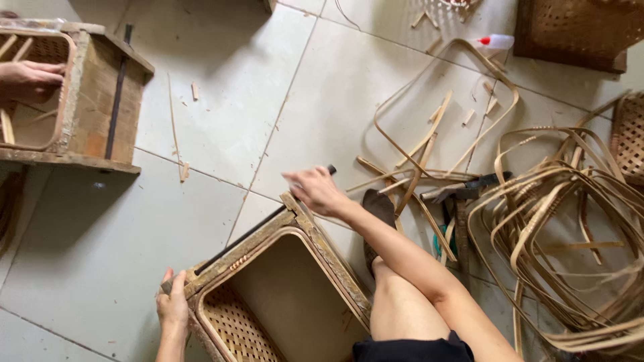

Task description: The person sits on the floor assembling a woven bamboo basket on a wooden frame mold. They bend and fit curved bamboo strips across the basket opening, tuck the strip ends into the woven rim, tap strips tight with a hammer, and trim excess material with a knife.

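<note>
A rectangular wooden frame with a woven cane basket fitted inside sits on the tiled floor in front of me. My left hand grips the frame's near left corner. My right hand rests on the far corner and seems to hold a thin dark rod that runs along the frame's top edge; its tip shows past my fingers. My bare knee is beside the frame on the right.
Another person's hand works inside a second wooden frame at the top left. Loose cane strips and bent hoops pile up at the right, with a dark tool, a white bottle and woven baskets beyond.
</note>
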The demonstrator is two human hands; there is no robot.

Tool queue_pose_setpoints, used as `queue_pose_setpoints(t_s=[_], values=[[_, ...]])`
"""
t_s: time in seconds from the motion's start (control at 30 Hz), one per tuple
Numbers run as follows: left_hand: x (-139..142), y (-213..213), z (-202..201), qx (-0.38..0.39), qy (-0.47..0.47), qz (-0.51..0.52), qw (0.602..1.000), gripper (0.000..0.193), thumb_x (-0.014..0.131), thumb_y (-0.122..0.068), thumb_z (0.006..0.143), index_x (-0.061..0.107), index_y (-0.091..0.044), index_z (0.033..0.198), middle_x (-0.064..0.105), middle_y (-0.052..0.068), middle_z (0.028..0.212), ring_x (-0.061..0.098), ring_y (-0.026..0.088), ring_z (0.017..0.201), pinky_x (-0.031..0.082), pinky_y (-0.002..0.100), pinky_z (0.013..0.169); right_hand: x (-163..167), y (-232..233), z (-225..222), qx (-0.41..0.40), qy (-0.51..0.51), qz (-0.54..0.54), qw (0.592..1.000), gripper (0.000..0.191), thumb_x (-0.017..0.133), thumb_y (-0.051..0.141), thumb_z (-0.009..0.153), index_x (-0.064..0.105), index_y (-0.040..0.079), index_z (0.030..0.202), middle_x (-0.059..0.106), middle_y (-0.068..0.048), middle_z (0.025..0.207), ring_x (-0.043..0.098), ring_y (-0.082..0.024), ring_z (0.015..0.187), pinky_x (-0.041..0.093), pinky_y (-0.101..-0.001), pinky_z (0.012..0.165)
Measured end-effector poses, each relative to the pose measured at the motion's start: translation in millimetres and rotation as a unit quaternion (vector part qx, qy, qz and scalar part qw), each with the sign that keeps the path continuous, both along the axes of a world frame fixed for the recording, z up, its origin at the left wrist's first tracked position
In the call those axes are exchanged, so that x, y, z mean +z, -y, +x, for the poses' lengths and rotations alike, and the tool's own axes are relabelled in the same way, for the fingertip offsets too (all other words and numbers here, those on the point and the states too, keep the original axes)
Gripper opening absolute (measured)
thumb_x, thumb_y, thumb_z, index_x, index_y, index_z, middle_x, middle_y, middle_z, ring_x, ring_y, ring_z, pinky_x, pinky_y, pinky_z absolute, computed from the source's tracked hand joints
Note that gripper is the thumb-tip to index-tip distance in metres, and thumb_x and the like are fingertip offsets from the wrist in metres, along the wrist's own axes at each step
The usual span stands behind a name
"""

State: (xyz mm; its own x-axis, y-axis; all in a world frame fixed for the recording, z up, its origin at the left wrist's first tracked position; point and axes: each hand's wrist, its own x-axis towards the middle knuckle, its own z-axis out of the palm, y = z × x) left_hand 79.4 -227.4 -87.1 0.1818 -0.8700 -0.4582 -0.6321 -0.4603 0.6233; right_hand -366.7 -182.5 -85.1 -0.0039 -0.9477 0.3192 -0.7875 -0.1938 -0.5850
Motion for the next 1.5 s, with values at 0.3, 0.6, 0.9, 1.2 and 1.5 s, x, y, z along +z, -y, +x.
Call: queue_pose_setpoints(t_s=[0.3,0.6,0.9,1.2,1.5], values=[[17,-2,-10,0.009,0.052,-0.003,0.999,0.064,0.058,-0.046,0.093,0.060,-0.009,0.145,0.056,0.018,0.147,0.052,0.032,0.135,0.039,0.043,0.114,12,-1,-3,-0.035,0.174,0.297,0.938,0.040,0.038,0.036,0.110,0.062,0.021,0.138,0.078,-0.008,0.084,0.075,-0.019,0.092,0.038,-0.0384,0.121],[17,-3,-12,0.010,0.068,-0.042,0.997,0.061,0.061,-0.046,0.092,0.060,-0.010,0.143,0.057,0.018,0.145,0.052,0.033,0.133,0.038,0.043,0.112,11,6,-3,0.008,0.118,0.083,0.989,0.041,0.043,0.032,0.108,0.059,0.009,0.138,0.075,-0.009,0.097,0.059,-0.029,0.114,0.029,-0.0465,0.109],[4,1,-6,0.004,0.045,-0.037,0.998,0.063,0.061,-0.047,0.092,0.059,-0.010,0.143,0.060,0.015,0.143,0.053,0.032,0.132,0.038,0.042,0.111,-1,2,-6,0.000,0.081,0.213,0.974,0.034,0.049,0.033,0.106,0.063,0.014,0.131,0.077,-0.004,0.106,0.066,-0.023,0.112,0.028,-0.0454,0.120],[0,7,-9,-0.008,-0.036,-0.046,0.998,0.058,0.060,-0.043,0.093,0.062,-0.010,0.141,0.064,0.014,0.142,0.059,0.026,0.130,0.043,0.037,0.109,35,26,-52,0.106,-0.192,0.258,0.941,0.031,0.055,0.019,0.103,0.068,0.025,0.130,0.073,-0.004,0.117,0.069,-0.025,0.104,0.056,-0.0403,0.089],[28,14,-20,-0.017,-0.077,0.067,0.995,0.066,0.057,-0.052,0.090,0.055,-0.019,0.147,0.054,0.011,0.152,0.047,0.027,0.142,0.037,0.042,0.115,142,64,66,0.375,-0.070,0.186,0.905,0.041,0.050,0.015,0.101,0.053,0.021,0.142,0.072,-0.009,0.109,0.073,-0.031,0.090,0.058,-0.0468,0.076]])
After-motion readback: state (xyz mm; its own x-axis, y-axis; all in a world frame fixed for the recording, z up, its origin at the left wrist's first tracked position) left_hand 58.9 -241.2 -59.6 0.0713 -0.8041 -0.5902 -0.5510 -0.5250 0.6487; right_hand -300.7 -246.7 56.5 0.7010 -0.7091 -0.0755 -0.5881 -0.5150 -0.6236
